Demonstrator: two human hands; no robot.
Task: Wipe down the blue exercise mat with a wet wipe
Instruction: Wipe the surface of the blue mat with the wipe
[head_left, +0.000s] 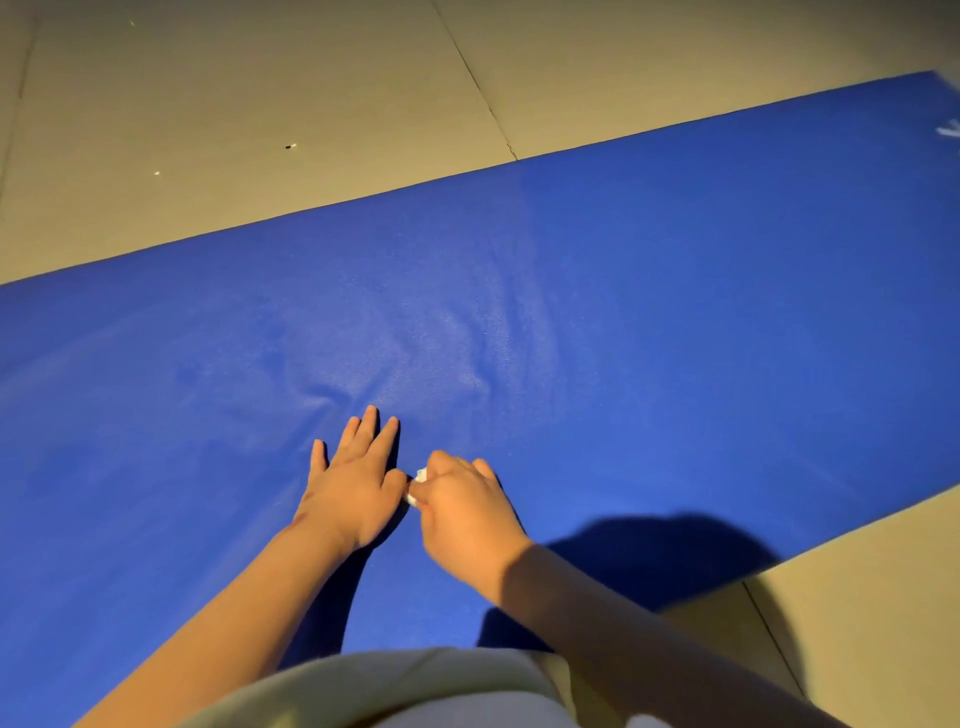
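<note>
Head: wipe (420, 475) under R hand (462, 512).

— What carries everything?
— A beige tiled floor (234, 78), its seams running across the upper frame.
— And on it?
— The blue exercise mat (649, 312), flat, lying diagonally from lower left to upper right, and small specks (289, 146) at upper left.

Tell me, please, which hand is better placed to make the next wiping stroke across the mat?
The right. The right hand holds the small crumpled white wet wipe on the flat blue exercise mat, while the left hand lies flat, fingers spread, steadying the mat and holding nothing.
</note>
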